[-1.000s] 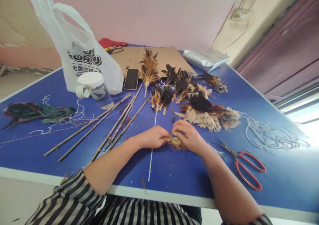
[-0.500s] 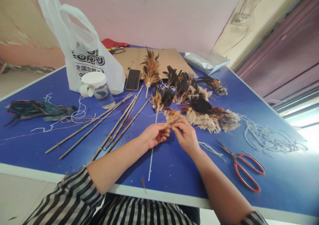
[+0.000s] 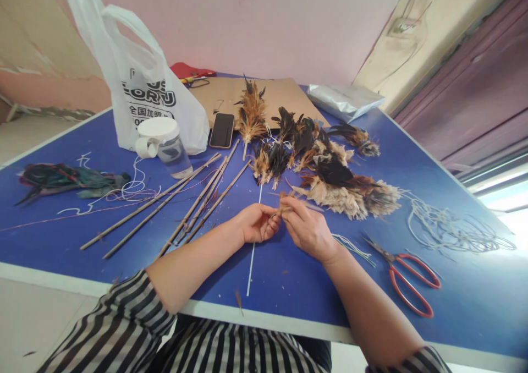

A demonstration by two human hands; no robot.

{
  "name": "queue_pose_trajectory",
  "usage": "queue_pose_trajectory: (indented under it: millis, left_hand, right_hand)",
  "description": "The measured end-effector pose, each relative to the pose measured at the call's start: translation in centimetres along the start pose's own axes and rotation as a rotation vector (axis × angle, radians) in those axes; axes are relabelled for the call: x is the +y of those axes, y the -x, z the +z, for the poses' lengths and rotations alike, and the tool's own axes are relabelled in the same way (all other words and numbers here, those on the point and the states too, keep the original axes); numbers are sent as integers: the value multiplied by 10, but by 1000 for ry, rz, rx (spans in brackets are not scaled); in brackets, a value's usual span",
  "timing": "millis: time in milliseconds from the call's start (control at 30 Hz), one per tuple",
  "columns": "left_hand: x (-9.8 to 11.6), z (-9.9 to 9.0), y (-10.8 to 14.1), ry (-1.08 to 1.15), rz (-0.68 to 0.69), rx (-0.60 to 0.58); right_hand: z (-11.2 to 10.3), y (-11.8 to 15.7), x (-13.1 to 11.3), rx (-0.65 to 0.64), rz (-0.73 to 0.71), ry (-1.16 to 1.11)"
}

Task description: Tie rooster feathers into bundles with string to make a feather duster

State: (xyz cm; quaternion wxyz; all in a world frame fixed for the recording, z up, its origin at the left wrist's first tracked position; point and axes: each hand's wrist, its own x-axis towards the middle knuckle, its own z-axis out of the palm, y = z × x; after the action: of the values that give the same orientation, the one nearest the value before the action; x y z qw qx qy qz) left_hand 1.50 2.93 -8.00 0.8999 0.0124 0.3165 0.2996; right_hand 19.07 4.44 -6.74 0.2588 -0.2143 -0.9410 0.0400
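- Feathers [image 3: 284, 211] in a small tan tuft sit between our two hands, over the near middle of the blue table [image 3: 305, 293].
- Our left hand [image 3: 259, 223] pinches the tuft's left end between thumb and fingertips.
- Our right hand [image 3: 306, 225] grips it from the other side, and our fingers hide part of it.
- Just beyond our hands we see loose feather bundles [image 3: 325, 188] in black, brown and cream.
- Farther back, a brown plume [image 3: 251, 114] lies partly on a cardboard sheet [image 3: 286, 95], beside a phone [image 3: 221, 131].
- On our left, thin sticks [image 3: 200, 205] slant across the tabletop; past them a lidded jar [image 3: 167, 147] stands before a white plastic bag [image 3: 144, 92].
- On our right lie red-handled scissors [image 3: 391, 258], blades pointing away from us, with tangled pale cord [image 3: 445, 231] beyond.
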Motion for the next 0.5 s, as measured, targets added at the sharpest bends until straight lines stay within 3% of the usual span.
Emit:
queue_pose_trajectory:
  millis: [133, 267, 367, 500]
  left_hand:
    - [3, -1, 1, 62, -126, -91]
    - [2, -1, 1, -1, -126, -102]
    - [1, 1, 2, -172, -43, -28]
    - [2, 5, 7, -612, 131, 134]
  right_hand:
    - [-2, -1, -1, -26, 4, -95]
    - [1, 1, 4, -26, 23, -220]
    - [4, 3, 8, -19, 75, -263]
    - [5, 5, 13, 1, 124, -304]
